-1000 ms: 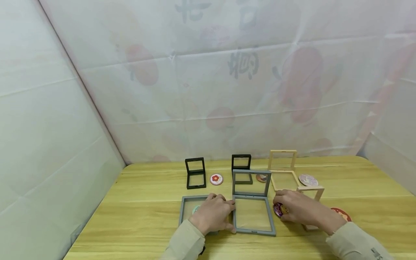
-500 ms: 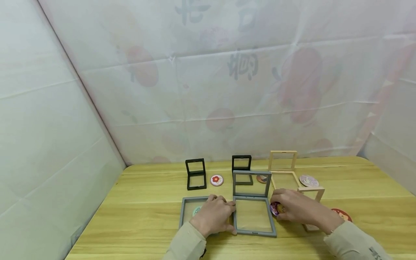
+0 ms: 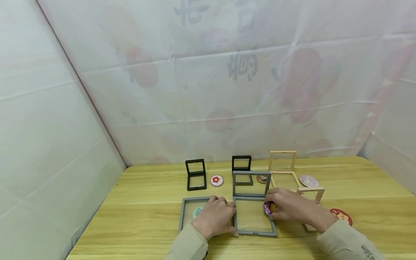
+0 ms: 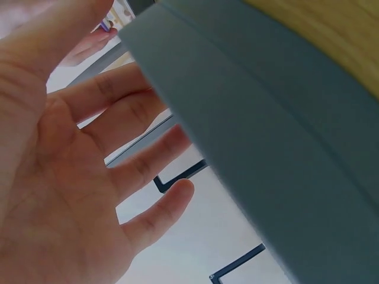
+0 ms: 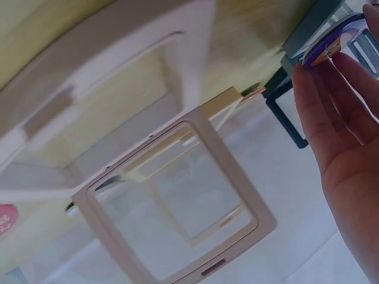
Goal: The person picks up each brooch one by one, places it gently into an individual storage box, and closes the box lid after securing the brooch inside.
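Note:
My right hand point(image 3: 292, 206) pinches a round purple badge point(image 3: 268, 208) over the right edge of the opened grey frame point(image 3: 255, 233). In the right wrist view, the badge point(image 5: 324, 50) sits tilted at the fingertips. My left hand point(image 3: 216, 217) touches that frame's left side, with the thumb at its front left corner. Under this hand lies another grey frame point(image 3: 182, 216) with a mint-green badge point(image 3: 196, 212) in it, partly covered. Fairly straight fingers point(image 4: 151, 222) show in the left wrist view, where a grey frame edge point(image 4: 254, 130) hides some fingertips.
Two small black frames point(image 3: 196, 187) point(image 3: 241, 157) and a yellowish frame point(image 3: 282, 152) stand opened behind. A pale beige frame point(image 3: 311, 189) stands by the right forearm. Flower point(image 3: 216, 180), lilac point(image 3: 308, 180), brown point(image 3: 261, 178) and red badges point(image 3: 341, 216) lie on the wooden table.
My right hand has moved left with the purple badge, from beside the opened grey frame to over its right edge. The left hand has stayed nearly still.

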`<state>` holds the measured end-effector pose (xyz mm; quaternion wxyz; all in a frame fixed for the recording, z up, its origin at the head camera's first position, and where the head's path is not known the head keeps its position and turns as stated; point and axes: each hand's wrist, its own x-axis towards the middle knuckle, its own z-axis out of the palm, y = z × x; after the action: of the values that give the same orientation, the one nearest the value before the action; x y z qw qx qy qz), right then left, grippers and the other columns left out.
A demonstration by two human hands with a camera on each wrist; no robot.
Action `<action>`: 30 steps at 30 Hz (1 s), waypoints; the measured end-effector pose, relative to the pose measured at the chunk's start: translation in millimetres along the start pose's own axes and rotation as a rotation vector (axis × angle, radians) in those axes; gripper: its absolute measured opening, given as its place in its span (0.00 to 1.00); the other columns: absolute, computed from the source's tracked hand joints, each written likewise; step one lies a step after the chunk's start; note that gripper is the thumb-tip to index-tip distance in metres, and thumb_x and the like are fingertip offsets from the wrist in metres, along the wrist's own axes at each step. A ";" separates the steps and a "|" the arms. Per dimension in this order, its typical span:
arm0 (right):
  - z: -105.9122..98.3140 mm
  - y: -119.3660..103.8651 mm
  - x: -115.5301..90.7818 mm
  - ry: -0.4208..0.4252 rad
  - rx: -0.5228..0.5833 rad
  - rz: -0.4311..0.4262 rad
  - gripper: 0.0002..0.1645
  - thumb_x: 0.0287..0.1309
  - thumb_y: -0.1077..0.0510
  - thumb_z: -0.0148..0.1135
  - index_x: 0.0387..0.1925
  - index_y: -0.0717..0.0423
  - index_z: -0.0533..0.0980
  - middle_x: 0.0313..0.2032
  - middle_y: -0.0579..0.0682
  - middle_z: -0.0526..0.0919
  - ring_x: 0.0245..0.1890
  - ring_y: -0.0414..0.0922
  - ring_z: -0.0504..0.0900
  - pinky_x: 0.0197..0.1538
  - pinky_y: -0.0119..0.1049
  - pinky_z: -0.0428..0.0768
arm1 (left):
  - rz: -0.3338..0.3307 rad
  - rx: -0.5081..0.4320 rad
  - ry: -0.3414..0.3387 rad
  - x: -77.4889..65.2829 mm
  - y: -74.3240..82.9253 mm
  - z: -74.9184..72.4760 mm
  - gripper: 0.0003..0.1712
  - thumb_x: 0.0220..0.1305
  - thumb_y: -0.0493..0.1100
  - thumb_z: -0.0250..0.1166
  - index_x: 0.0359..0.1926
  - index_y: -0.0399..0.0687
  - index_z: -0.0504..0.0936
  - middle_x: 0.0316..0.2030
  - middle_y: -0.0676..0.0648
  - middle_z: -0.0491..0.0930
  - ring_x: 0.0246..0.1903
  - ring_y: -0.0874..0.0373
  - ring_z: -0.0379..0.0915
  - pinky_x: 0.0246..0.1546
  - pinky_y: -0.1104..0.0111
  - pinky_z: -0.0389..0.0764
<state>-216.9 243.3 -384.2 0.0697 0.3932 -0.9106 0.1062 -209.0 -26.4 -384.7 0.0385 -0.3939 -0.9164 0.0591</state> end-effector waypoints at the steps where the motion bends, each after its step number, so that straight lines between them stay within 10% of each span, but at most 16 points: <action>1: 0.3 -0.7 1.6 0.006 0.000 -0.008 0.17 0.45 0.58 0.80 0.37 0.58 0.84 0.39 0.50 0.83 0.38 0.45 0.82 0.40 0.42 0.84 | 0.000 0.003 0.002 -0.1 0.2 -0.2 0.34 0.46 0.73 0.73 0.48 0.58 0.90 0.53 0.60 0.83 0.48 0.61 0.78 0.55 0.62 0.75; 30: 12.6 -17.8 35.1 -0.053 0.090 -0.029 0.14 0.47 0.58 0.80 0.35 0.58 0.84 0.35 0.44 0.81 0.34 0.34 0.77 0.36 0.31 0.81 | -0.029 0.055 0.035 3.8 7.1 -0.6 0.38 0.42 0.77 0.71 0.45 0.56 0.90 0.41 0.54 0.87 0.40 0.62 0.81 0.54 0.62 0.76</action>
<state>-228.4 203.7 -386.6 0.0295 0.4119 -0.9006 0.1355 -206.4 -18.7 -385.0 0.0661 -0.3806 -0.9192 0.0766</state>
